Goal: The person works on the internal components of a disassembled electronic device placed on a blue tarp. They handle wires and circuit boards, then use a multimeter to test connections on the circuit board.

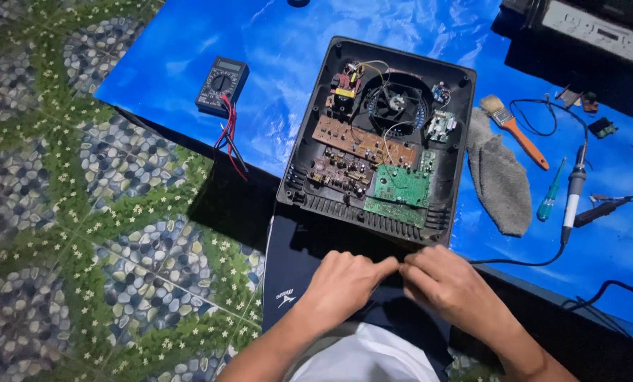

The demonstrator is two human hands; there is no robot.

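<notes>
An opened black appliance casing [465,120] lies on the blue table cover, with a round fan [396,103], a brown circuit board [362,145] and a green circuit board [400,185] exposed inside. My left hand [341,283] and my right hand [447,283] meet fingertip to fingertip just below the casing's ribbed front edge, over a dark cloth on my lap. Both have their fingers curled and pinched together. Whether anything small sits between the fingertips is hidden. A thin black cable [514,264] runs in from the right to my right hand.
A black multimeter [222,85] with red and black leads lies left of the casing. To the right are a grey rag [500,177], an orange-handled brush [518,131], a green screwdriver [550,194], a soldering iron [575,191] and a dark device [599,28] at the back. Patterned floor [83,212] lies left.
</notes>
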